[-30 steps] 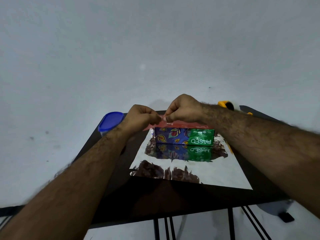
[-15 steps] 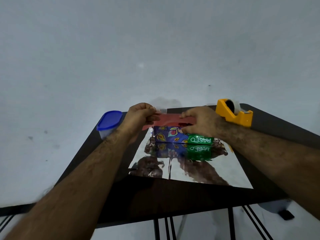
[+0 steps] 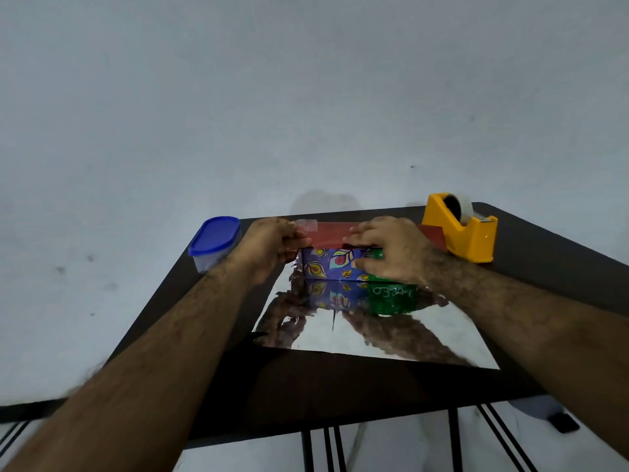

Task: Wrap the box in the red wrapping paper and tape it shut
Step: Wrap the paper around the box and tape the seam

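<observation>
Box (image 3: 335, 265) sits near the far edge of the tabletop (image 3: 340, 386), on the shiny silver inner face of the wrapping paper (image 3: 391, 338). The far flap, red side up, is folded over the box top.

Our right hand (image 3: 388, 252) lies across the top front edge of the box, fingers curled over the red flap and pressing it down; thumb looks to be on the front face. Our left hand (image 3: 272, 247) has a narrow grip at the left end of the flap, with a clear tape piece (image 3: 306, 226) stuck at its fingertips. We cannot tell whether it is also pinching the paper.

Handling, our read:
- Box is light, stiff cardboard, so it will slide if we push sideways. Keep 1 hand bearing down.
- Paper is thin, slick, foil-backed. It holds a crease but springs open if released, and tears at the corners.
- Tape is limp and sticks to itself. Hold it by 1 end only.

Best hold: flat fingers on the flap over the box edge, tape bridging the flap edge onto the box.

Tape dispenser (image 3: 459, 233) is just right of the box; blue-lidded container (image 3: 214, 241) is left of it.
</observation>
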`<action>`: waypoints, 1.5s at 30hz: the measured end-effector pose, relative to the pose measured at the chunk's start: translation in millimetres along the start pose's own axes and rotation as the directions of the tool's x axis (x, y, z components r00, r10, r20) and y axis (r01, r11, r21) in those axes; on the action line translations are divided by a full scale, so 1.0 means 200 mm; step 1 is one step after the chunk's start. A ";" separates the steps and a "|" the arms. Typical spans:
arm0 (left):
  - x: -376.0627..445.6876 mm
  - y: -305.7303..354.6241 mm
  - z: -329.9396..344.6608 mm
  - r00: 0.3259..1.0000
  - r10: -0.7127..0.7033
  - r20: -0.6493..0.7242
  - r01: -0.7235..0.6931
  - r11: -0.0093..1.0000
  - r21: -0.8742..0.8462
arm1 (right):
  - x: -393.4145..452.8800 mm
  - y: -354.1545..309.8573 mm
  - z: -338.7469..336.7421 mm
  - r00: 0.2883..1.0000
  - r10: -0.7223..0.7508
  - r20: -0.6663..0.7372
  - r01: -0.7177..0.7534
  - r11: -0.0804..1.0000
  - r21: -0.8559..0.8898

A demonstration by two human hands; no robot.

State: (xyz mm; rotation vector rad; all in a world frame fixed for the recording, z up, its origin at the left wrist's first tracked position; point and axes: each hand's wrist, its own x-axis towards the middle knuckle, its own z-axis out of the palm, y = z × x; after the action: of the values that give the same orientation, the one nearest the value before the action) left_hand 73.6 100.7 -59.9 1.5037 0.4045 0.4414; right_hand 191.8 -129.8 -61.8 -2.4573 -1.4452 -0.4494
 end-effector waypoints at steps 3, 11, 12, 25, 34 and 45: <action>-0.01 0.01 0.00 1.000 -0.017 0.024 0.017 1.000 0.001 | 0.01 -0.01 0.06 0.991 -0.090 -0.099 0.088 0.996 -0.018; 0.01 0.06 -0.04 0.999 0.040 0.006 -0.040 0.999 0.010 | -0.02 0.01 0.17 0.950 -0.121 -0.288 0.118 0.993 -0.027; 0.00 0.08 -0.03 0.999 0.046 -0.011 -0.046 0.999 0.015 | -0.02 0.01 0.18 0.948 -0.118 -0.295 0.117 0.993 -0.021; -0.10 0.13 0.14 0.993 -0.048 -0.112 0.074 0.969 0.237 | -0.02 0.01 0.23 0.923 -0.085 -0.375 0.106 0.994 0.037; -0.12 0.08 0.16 0.982 -0.069 -0.174 0.111 0.964 0.240 | -0.01 0.00 0.23 0.927 -0.072 -0.367 0.101 0.993 0.060; -0.04 0.03 0.17 0.951 0.091 -0.297 0.130 0.751 0.647 | -0.01 -0.01 0.21 0.930 -0.063 -0.362 0.083 0.996 0.039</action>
State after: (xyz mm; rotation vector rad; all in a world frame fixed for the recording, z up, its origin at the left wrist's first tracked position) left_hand 84.7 67.4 -53.7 2.1283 0.9011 0.5541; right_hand 195.3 -114.3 -101.3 -2.1403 -1.3728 -0.8175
